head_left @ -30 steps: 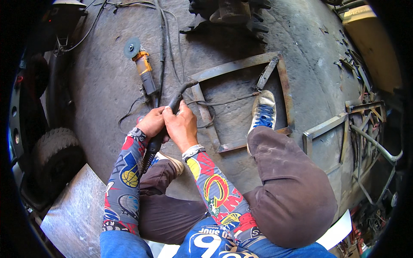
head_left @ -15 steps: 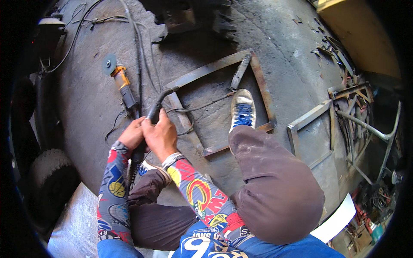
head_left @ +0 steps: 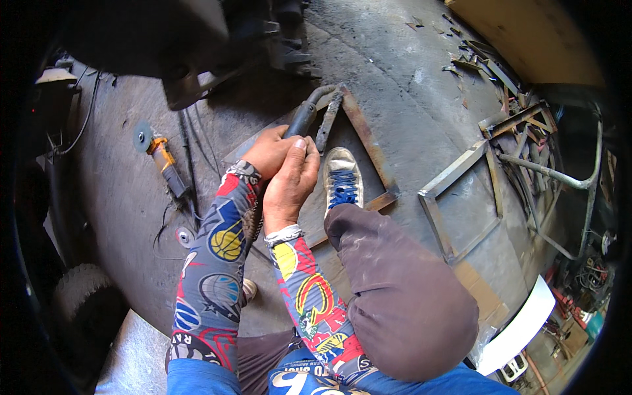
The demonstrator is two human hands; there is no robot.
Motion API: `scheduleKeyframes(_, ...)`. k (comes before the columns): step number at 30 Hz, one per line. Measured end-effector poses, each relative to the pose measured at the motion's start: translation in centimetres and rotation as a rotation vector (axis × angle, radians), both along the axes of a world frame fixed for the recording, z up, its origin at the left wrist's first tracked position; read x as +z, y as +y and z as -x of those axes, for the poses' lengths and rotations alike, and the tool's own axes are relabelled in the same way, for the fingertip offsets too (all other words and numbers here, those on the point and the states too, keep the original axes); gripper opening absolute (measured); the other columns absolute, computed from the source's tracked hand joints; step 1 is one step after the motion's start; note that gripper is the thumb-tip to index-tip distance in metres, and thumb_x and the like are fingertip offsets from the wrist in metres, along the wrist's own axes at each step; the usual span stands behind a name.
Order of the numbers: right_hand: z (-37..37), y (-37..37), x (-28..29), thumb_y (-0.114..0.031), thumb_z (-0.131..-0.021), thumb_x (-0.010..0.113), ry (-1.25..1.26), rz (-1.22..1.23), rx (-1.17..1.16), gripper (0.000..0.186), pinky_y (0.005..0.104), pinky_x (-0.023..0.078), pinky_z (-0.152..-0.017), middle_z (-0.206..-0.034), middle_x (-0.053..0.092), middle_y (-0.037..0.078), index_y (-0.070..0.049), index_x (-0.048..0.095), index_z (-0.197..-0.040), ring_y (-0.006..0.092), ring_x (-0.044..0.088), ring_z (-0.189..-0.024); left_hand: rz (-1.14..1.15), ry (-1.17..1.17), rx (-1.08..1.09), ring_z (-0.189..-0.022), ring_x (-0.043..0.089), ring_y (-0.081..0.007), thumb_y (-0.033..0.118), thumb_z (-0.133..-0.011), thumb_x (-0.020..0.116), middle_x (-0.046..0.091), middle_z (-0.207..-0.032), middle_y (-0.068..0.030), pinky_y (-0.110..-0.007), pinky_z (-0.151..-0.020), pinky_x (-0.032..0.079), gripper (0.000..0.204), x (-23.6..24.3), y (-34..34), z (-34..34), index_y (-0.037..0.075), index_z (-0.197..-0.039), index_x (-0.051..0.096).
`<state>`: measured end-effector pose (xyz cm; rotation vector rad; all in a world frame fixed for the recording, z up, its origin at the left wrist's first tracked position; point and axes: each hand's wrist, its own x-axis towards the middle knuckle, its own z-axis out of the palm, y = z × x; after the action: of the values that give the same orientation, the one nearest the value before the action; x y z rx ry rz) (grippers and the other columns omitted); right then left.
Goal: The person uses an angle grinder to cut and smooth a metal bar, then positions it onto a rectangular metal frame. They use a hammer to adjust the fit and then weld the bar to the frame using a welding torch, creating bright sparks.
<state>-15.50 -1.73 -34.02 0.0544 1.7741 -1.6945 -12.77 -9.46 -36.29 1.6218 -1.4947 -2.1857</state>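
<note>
Crouching over a rusty steel frame (head_left: 368, 141) lying on the concrete floor (head_left: 408, 85), both hands wrapped tight on a dark tool handle (head_left: 301, 120) just left of that frame: left hand (head_left: 266, 153) closed on it, right hand (head_left: 291, 181) clamped alongside. White shoe (head_left: 342, 181) planted inside the frame. Orange angle grinder (head_left: 161, 161) well left of the frame.

The left hand (head_left: 266, 151) and right hand (head_left: 289, 181) cover most of the dark handle (head_left: 301, 118); its lower end is hidden, so the tool's kind is unclear.
</note>
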Motion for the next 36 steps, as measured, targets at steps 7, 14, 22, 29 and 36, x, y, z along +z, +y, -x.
scheduleKeyframes(7,1.4,0.3,-0.8,-0.039,-0.108,0.052,-0.045,-0.027,-0.028,0.050,0.0387,0.046,-0.104,-0.130,0.064,0.021,0.003,0.056,-0.136,0.0319,0.062,-0.120,-0.012,-0.074,-0.038,-0.079,0.064,-0.0143,0.027,-0.095,0.067,0.070,-0.090,-0.0070,-0.033,-0.071,0.054,0.031,-0.6,0.2,1.8,-0.001,-0.109,0.067)
scheduleKeyframes(14,1.5,0.3,-0.2,-0.040,-0.108,0.052,-0.090,0.003,-0.030,0.051,0.0385,0.046,-0.104,-0.128,0.064,0.021,0.003,0.056,-0.135,0.0320,0.062,-0.120,-0.057,-0.037,0.005,-0.081,0.064,-0.0141,0.027,-0.095,0.068,0.070,-0.092,-0.0075,-0.033,-0.071,0.054,0.029,0.3,0.1,1.8,0.000,-0.106,0.066)
scheduleKeyframes(22,1.2,0.5,-0.3,-0.040,-0.107,0.053,-0.097,-0.051,-0.072,0.050,0.0400,0.047,-0.102,-0.126,0.064,0.022,0.004,0.057,-0.130,0.0313,0.062,-0.115,0.055,-0.131,-0.247,-0.087,0.067,-0.0190,0.036,-0.091,0.070,0.074,-0.096,-0.0114,-0.037,-0.078,0.055,0.044,-0.2,-0.2,1.5,-0.003,-0.111,0.070)
scheduleKeyframes(29,1.6,0.6,-1.2,-0.042,-0.106,0.053,-0.093,-0.056,-0.042,0.053,0.0384,0.047,-0.102,-0.127,0.064,0.021,0.004,0.056,-0.132,0.0317,0.062,-0.117,-0.041,-0.059,-0.122,-0.082,0.065,-0.0164,0.033,-0.093,0.068,0.071,-0.094,-0.0085,-0.035,-0.075,0.054,0.036,-0.1,0.1,1.8,0.000,-0.107,0.069)
scheduleKeyframes(36,0.6,-0.1,0.1,-0.041,-0.105,0.053,-0.142,-0.065,0.005,0.052,0.0398,0.048,-0.101,-0.127,0.064,0.024,0.003,0.057,-0.131,0.0344,0.063,-0.117,0.057,-0.179,-0.115,-0.083,0.066,-0.0169,0.034,-0.093,0.069,0.071,-0.092,-0.0114,-0.035,-0.076,0.054,0.039,0.1,0.0,-0.5,0.000,-0.112,0.068)
